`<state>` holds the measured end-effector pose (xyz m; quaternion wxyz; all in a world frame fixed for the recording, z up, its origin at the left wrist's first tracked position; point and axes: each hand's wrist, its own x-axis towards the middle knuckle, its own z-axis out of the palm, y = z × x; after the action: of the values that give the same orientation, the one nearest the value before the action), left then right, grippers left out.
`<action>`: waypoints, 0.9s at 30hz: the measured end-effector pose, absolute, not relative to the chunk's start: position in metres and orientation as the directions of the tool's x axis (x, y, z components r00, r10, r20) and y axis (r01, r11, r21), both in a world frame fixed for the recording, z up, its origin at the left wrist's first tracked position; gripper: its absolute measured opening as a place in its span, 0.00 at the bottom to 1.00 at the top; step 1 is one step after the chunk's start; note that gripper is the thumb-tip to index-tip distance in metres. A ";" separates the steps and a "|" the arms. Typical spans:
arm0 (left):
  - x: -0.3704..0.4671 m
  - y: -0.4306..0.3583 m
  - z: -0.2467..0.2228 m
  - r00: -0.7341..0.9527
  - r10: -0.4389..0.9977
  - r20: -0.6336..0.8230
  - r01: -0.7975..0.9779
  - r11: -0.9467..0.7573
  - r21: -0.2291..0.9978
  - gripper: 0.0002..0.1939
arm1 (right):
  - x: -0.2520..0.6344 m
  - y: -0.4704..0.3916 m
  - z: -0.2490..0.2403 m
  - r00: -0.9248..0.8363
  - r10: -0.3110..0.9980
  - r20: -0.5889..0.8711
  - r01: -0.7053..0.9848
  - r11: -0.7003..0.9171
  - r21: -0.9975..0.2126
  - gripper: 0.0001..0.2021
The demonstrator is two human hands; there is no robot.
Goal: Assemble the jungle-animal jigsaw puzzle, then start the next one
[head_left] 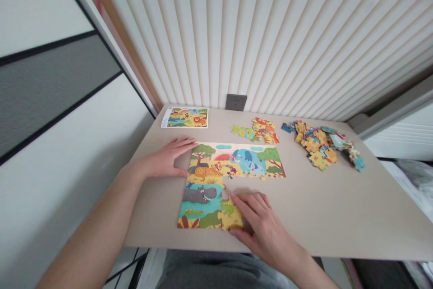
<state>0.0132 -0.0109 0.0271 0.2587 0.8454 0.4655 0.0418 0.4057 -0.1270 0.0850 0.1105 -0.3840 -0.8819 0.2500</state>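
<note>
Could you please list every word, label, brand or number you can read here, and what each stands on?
No text can be read.
White-bordered printed picture sheet: marks in its left margin, too small to read.
Dark grey rectangular wall socket: no lettering discernible.

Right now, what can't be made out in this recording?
Head view:
- Part of the yellow-green piece: covered by the right hand.
- Lower pieces in the loose pile: hidden under others.
- Lettering on the picture sheet: too small.
- Rest of the left arm: cut off by bottom edge.
</note>
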 end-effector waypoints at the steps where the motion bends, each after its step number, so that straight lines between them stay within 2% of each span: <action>1: 0.013 -0.011 0.027 0.564 0.808 -0.169 0.764 -0.434 0.477 0.55 | 0.406 -0.127 0.085 -0.683 0.731 -0.001 0.622 0.580 -0.526 0.34; 27: 0.012 -0.011 0.025 0.563 0.811 -0.159 0.761 -0.434 0.482 0.55 | 0.406 -0.127 0.086 -0.672 0.740 0.012 0.643 0.592 -0.487 0.30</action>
<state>0.0117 -0.0115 0.0252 0.2586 0.8453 0.4650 0.0479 0.4056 -0.1269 0.0860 0.1072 -0.3903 -0.8856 0.2276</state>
